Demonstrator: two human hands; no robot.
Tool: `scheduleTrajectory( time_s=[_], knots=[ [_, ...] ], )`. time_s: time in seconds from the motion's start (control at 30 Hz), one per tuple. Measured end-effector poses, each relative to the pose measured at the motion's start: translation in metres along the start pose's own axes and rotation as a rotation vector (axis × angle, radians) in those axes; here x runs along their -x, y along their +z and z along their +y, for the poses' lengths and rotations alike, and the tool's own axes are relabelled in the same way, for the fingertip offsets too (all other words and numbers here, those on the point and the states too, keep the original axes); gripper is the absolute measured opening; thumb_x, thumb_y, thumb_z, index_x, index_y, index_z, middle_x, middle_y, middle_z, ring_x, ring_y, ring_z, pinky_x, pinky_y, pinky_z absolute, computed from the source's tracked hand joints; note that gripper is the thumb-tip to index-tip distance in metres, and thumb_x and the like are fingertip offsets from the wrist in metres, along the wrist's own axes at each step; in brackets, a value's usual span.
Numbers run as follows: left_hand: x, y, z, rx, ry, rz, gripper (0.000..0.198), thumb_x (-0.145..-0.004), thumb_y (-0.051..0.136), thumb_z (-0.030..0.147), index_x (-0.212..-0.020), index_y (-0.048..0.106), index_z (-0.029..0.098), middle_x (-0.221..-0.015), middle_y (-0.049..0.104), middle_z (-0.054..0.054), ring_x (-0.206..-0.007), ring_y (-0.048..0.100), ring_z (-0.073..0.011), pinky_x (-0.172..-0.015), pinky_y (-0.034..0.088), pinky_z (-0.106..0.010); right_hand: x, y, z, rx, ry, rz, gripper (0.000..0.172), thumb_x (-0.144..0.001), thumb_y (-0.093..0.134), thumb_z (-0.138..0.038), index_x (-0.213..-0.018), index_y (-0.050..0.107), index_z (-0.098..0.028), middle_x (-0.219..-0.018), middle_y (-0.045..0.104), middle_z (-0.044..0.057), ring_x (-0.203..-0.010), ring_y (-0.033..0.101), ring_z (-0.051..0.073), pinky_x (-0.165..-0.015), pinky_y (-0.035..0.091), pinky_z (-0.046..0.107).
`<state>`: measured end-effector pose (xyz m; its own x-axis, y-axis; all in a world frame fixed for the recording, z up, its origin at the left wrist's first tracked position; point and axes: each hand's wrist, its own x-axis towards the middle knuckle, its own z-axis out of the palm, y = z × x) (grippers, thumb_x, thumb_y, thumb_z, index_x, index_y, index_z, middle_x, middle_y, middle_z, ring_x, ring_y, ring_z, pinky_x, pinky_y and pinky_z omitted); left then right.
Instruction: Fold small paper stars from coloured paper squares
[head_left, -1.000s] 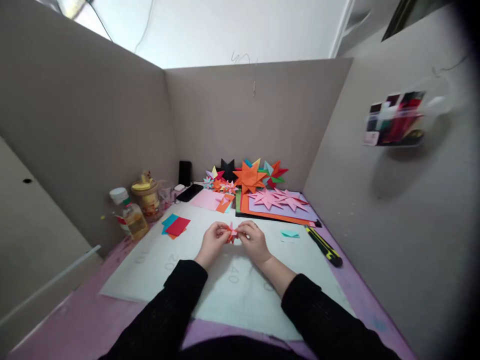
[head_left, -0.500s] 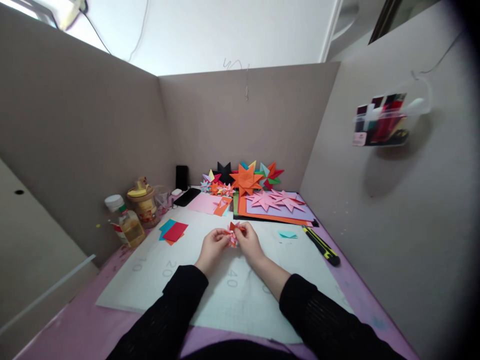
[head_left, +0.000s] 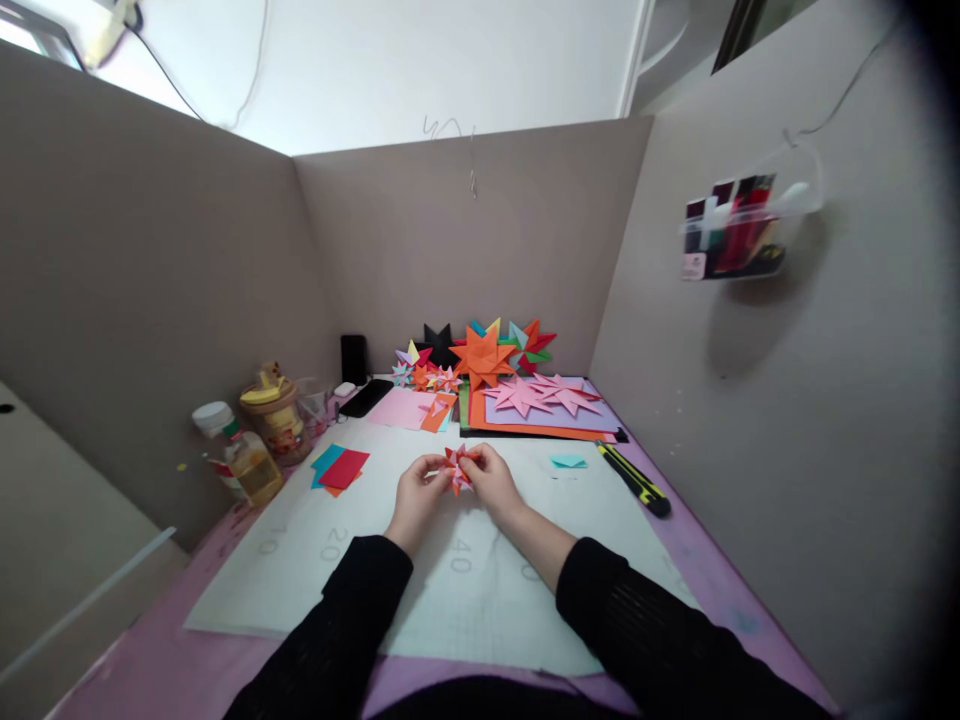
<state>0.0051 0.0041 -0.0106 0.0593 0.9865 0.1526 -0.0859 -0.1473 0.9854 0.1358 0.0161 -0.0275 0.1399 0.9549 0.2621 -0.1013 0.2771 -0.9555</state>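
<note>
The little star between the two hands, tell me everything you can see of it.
The small star is pink and orange-red and looks like folded paper, with several pointed tips spreading outward. The left hand pinches it at one side and the right hand at the other, their fingers covering parts of it. It is held over the white mat, with one tip pointing roughly away from the person. Its finer folds are too small to make out.
</note>
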Motion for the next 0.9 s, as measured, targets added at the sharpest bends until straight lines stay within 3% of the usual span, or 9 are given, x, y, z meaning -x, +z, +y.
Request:
scheduleTrajectory(
  time_s=[0.17,0.47,0.67,0.77,0.83,0.9],
  knots=[
    [-0.002,-0.005,0.002,-0.123,0.083,0.094,0.038,-0.065,0.066,0.024,-0.097,0.047,0.019,-0.091,0.059,-0.003,-0.059,0.060,-0.0093,-0.055,0.048,-0.021,0.002,-0.005,-0.007,-0.090,0.079,-0.145,0.023,-0.066,0.066,-0.038,-0.072,0.055,-0.017,-0.061,0.056,-0.002,-0.054,0.050,0.012,-0.052,0.039,0.023],
    [0.001,-0.008,0.011,-0.096,0.115,0.019,0.042,-0.073,0.060,0.026,-0.111,0.043,0.021,-0.117,0.056,-0.014,-0.078,0.063,-0.0156,-0.067,0.051,-0.029,0.004,-0.007,-0.013,0.008,0.099,-0.159,0.016,-0.062,0.066,-0.028,-0.070,0.061,-0.016,-0.057,0.060,-0.001,-0.050,0.052,0.012,-0.052,0.039,0.024],
    [0.003,-0.002,0.018,0.089,0.124,-0.044,0.047,-0.072,0.062,0.027,-0.114,0.039,0.022,-0.129,0.045,-0.015,-0.101,0.057,-0.0186,-0.082,0.047,-0.031,0.004,-0.004,-0.012,-0.118,0.188,-0.171,0.020,-0.059,0.069,-0.030,-0.065,0.056,-0.017,-0.057,0.061,0.000,-0.050,0.053,0.013,-0.052,0.040,0.025],
    [0.003,-0.001,0.015,0.056,0.072,-0.030,0.055,-0.063,0.071,0.027,-0.110,0.045,0.019,-0.118,0.053,-0.013,-0.096,0.058,-0.0184,-0.076,0.048,-0.029,0.004,-0.002,-0.011,-0.203,0.210,-0.124,0.021,-0.059,0.070,-0.030,-0.063,0.055,-0.017,-0.055,0.060,-0.001,-0.049,0.052,0.012,-0.052,0.039,0.024],
    [0.003,-0.001,0.012,-0.020,-0.040,-0.064,0.047,-0.060,0.073,0.032,-0.099,0.053,0.014,-0.093,0.063,-0.009,-0.077,0.061,-0.0158,-0.063,0.048,-0.024,0.003,-0.003,-0.010,-0.239,0.207,-0.071,0.022,-0.057,0.071,-0.030,-0.063,0.055,-0.017,-0.055,0.059,-0.002,-0.050,0.052,0.011,-0.052,0.039,0.024],
    [0.004,-0.002,0.008,-0.057,-0.142,-0.125,0.037,-0.061,0.071,0.038,-0.083,0.058,0.011,-0.069,0.063,-0.005,-0.056,0.057,-0.0117,-0.050,0.042,-0.021,0.003,-0.004,-0.008,-0.267,0.233,-0.054,0.023,-0.056,0.072,-0.031,-0.063,0.056,-0.016,-0.055,0.059,-0.003,-0.049,0.051,0.011,-0.052,0.038,0.023]
  ],
)
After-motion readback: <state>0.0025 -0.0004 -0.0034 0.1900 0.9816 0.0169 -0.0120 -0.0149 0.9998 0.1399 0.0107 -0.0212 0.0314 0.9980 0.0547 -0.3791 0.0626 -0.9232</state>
